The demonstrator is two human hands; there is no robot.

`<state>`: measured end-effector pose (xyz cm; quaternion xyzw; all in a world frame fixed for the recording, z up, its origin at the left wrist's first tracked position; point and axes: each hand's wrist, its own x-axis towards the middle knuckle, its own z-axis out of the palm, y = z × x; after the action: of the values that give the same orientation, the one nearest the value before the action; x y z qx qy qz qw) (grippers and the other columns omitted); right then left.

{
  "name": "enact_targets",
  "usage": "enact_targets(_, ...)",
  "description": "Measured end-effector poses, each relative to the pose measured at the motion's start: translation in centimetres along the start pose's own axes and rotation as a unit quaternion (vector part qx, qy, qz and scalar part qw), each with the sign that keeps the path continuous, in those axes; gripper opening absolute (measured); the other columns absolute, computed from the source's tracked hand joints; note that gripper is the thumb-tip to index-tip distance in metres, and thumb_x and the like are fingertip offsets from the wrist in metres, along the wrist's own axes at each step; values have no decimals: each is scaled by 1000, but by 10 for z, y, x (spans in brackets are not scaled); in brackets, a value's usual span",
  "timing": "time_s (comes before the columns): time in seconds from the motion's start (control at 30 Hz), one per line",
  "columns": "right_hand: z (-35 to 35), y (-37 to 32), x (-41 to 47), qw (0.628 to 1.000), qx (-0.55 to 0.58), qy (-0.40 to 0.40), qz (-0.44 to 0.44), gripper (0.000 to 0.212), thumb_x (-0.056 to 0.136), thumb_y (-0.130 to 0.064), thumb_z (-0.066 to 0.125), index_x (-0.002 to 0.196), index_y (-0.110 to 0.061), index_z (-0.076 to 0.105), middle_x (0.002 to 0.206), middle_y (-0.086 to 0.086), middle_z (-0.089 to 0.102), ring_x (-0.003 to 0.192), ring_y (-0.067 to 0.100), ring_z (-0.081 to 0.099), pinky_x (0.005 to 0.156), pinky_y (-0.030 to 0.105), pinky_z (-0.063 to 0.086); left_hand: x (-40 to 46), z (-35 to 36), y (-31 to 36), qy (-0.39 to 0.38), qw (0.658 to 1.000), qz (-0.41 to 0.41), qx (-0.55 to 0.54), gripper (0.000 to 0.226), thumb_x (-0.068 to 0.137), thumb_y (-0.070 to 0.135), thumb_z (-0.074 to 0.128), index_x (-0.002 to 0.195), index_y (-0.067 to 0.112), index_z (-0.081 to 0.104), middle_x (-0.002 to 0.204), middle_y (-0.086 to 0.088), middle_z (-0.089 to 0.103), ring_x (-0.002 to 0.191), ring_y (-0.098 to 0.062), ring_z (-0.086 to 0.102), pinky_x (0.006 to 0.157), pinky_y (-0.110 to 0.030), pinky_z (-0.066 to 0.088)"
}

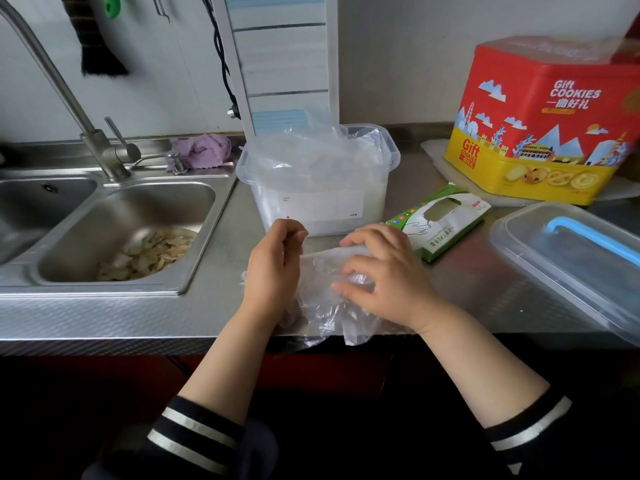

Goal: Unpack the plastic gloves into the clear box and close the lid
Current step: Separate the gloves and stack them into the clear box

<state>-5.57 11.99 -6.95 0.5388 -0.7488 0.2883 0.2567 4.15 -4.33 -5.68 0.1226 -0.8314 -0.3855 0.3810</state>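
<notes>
At centre frame, the left hand and right hand both pinch, it seems, a clear glove on the counter; the open box stands just behind.

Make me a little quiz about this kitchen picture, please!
1. True or false: the clear plastic lid with the blue handle is already on the clear plastic storage box.
2. What are the left hand and right hand handling at the steel counter's front edge?
3. Which lies nearest the right hand? A) red and yellow cookie tin B) green glove packet C) purple cloth

Key: 1 false, it lies on the counter. 2 thin clear plastic gloves. 3 B.
</notes>
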Motion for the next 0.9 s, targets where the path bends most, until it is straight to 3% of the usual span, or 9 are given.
enact_targets(0.2,-8,-4,3,983,153,6,104,29,86,-37,59,72,-13,69,110,-6,64,108,20,55,97,51,38,1,-4,4,37,995,-30,-84,17,99,9,47,90,21,54,65,11,51,58,-9,48,60,-17,41)
enact_targets(0.3,-21,-10,8,960,224,-19,169,33,86,-42,56,75,-15,72,113,-14,63,115,2,49,108,54,27,6,-8,6,65,983,-58,-162,21,102,9,42,90,22,54,54,10,49,48,-7,46,55,-20,44)
enact_targets(0.4,-41,-19,19,927,300,-41,220,20,88,-32,63,75,-20,72,98,-14,68,103,-6,55,114,38,22,7,-11,12,73,973,-79,-204,19,103,14,40,93,17,56,53,10,51,45,-7,46,52,-19,44)
enact_targets(0.47,-54,-24,27,904,352,-43,239,15,89,-27,66,78,-20,72,86,-10,72,92,-1,63,98,21,38,7,-14,15,53,958,-101,-262,24,103,32,41,102,14,56,65,10,61,54,-8,53,56,-20,46)
enact_targets(0.6,-67,-24,43,866,427,-8,262,8,83,-23,67,81,-15,69,68,-7,70,68,4,65,72,13,48,20,-28,16,-153,928,-139,-310,91,66,89,47,131,26,50,86,8,66,83,-17,59,87,-24,50)
enact_targets(0.67,-67,-23,52,860,431,-1,274,7,83,-23,67,84,-16,68,63,-6,68,61,6,63,67,15,49,26,-31,26,-240,914,-131,-301,85,68,75,65,135,27,47,78,8,63,87,-24,58,101,-32,44)
enact_targets(0.73,-66,-23,57,849,433,13,303,4,87,-17,66,87,-13,67,58,-5,65,53,6,58,58,16,49,29,-29,40,-258,908,-131,-305,69,75,37,79,134,22,47,79,5,68,89,-21,66,93,-26,47)
enact_targets(0.8,-67,-23,61,840,429,28,330,5,89,-18,65,88,-14,67,54,-3,61,45,8,52,48,18,46,33,-26,48,-217,911,-138,-324,61,74,16,79,128,21,52,76,3,67,78,-15,67,82,-25,51)
enact_targets(0.9,-65,-20,64,847,402,49,343,7,90,-22,65,89,-16,66,50,-3,58,38,7,44,39,17,35,38,-29,52,-140,919,-140,-341,55,73,15,74,124,24,54,71,4,65,60,-11,59,63,-23,51)
